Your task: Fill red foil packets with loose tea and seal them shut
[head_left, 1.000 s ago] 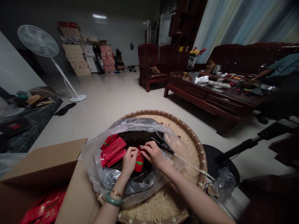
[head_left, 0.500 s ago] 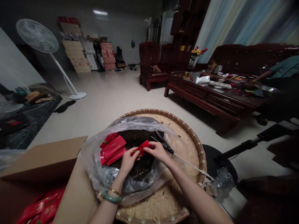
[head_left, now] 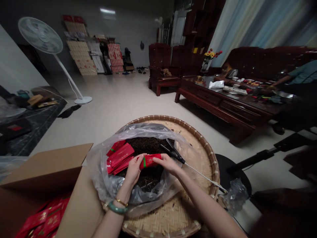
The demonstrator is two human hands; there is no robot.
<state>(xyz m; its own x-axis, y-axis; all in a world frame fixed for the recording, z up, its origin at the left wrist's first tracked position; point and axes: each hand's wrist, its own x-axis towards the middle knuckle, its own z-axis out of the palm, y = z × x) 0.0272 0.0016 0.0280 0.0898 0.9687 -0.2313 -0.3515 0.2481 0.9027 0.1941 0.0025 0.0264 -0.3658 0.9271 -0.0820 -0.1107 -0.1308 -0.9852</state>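
Note:
My left hand [head_left: 133, 168] and my right hand [head_left: 167, 163] both pinch a small red packet [head_left: 150, 160] with a green band, held level between them. The packet hangs above dark loose tea [head_left: 146, 147] in a clear plastic bag [head_left: 104, 165]. A stack of flat red packets [head_left: 120, 157] lies on the tea just left of my left hand. The bag sits in a round woven bamboo tray [head_left: 198, 138]. Black tongs [head_left: 173, 151] with a cord rest on the bag's right side, close to my right hand.
An open cardboard box [head_left: 44, 172] with red packets [head_left: 44, 221] stands at lower left. A standing fan [head_left: 42, 38] is at far left. A dark wooden table [head_left: 223, 105] and sofas fill the right, where another person's arm [head_left: 297, 74] reaches. Stacked cartons line the back wall.
The red packet hung upright between my fingers a second ago; I have turned it to lie level and lifted it slightly. Both hands stayed over the tea.

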